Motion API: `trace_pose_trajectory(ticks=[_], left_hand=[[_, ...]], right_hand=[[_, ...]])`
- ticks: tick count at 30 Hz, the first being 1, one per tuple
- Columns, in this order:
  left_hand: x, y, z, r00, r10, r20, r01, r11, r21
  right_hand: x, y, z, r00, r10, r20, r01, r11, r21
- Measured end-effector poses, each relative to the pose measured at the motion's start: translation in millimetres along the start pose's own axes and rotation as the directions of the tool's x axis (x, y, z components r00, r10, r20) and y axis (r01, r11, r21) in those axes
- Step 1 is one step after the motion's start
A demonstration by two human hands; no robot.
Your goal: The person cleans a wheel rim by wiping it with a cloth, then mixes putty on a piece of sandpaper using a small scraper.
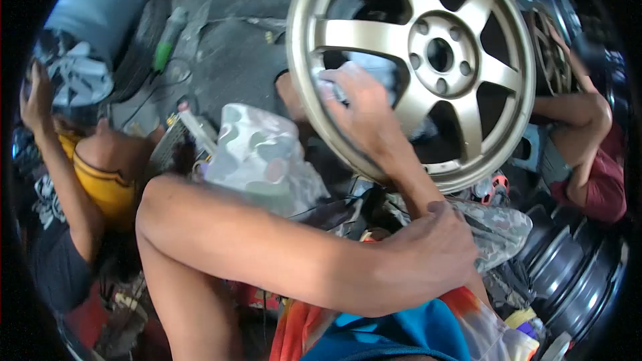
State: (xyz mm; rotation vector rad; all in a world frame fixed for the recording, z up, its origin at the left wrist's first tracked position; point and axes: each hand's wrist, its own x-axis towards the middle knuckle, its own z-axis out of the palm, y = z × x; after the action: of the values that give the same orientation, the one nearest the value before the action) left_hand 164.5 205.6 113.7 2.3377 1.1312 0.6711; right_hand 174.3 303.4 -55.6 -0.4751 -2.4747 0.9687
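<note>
A gold six-spoke wheel rim [439,20] stands in front of me, its face turned towards me. My right hand [364,103] reaches up to the rim's lower left inner edge. Its fingers are closed around a small pale pad [332,90], held against the metal between two spokes; its exact kind is not clear. From the left my other arm crosses my body. My left hand [435,247] is wrapped round my right forearm [418,184]. Camouflage cloth [257,150] lies below and left of the rim.
On the left, a person in yellow and black [100,180] is near a silver wheel [77,73], by a blue drum [100,0] and a tyre [142,47]. To the right sits a person in maroon [602,177] beside another rim [552,53]. Dark rims [568,274] are stacked lower right.
</note>
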Motion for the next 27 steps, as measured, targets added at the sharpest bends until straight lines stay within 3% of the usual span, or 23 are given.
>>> trace_pose_trajectory(ticks=[1,3,4,5,7,9,11,14,21,23,27], left_hand=[[0.5,0.8,-2.0,0.999,0.047,-0.009,-0.047,0.999,0.0],[-2.4,1.1,-8.0,1.0,0.021,0.019,-0.025,0.975,0.219],[-2.7,-2.8,-6.4,0.997,0.069,0.024,-0.071,0.992,0.105],[-2.3,-3.5,-6.0,0.993,0.115,0.016,-0.116,0.988,0.104],[-1.1,-5.2,-9.7,0.963,0.083,0.255,-0.09,0.996,0.015],[-1.9,-4.4,-11.3,0.96,0.099,0.261,-0.124,0.989,0.081],[-2.5,-3.4,-8.0,0.952,0.062,0.3,-0.097,0.99,0.102],[-2.9,-5.1,-10.0,0.958,0.078,0.276,-0.108,0.99,0.093],[-1.5,-4.7,-8.7,0.966,0.068,0.25,-0.084,0.995,0.056],[-1.6,-3.6,-8.5,0.967,0.049,0.252,-0.075,0.992,0.098],[-2.0,-3.1,-7.2,0.97,0.043,0.24,-0.072,0.991,0.116]], right_hand=[[-0.6,1.6,-1.1,0.999,-0.016,-0.048,0.014,0.999,-0.045],[1.6,-5.0,-4.8,0.997,0.076,-0.021,-0.075,0.996,0.041],[3.4,-7.3,-7.6,0.994,0.107,0.006,-0.107,0.993,0.053],[4.9,-9.1,-10.6,0.99,0.135,0.033,-0.137,0.988,0.071],[2.6,-11.7,-14.4,0.989,0.146,-0.016,-0.145,0.988,0.053],[2.9,-10.1,-17.5,0.987,0.155,0.038,-0.157,0.986,0.061],[1.4,-5.3,-8.0,0.994,0.108,-0.017,-0.107,0.991,0.085],[2.1,-8.1,-1.0,0.992,0.094,-0.087,-0.091,0.995,0.033],[-2.7,-8.4,-7.5,0.994,0.099,-0.036,-0.099,0.995,0.002],[-2.4,-8.8,-2.8,0.997,0.025,-0.074,-0.026,0.999,-0.021],[-2.3,-15.6,-7.8,0.991,0.089,-0.096,-0.091,0.996,-0.015]])
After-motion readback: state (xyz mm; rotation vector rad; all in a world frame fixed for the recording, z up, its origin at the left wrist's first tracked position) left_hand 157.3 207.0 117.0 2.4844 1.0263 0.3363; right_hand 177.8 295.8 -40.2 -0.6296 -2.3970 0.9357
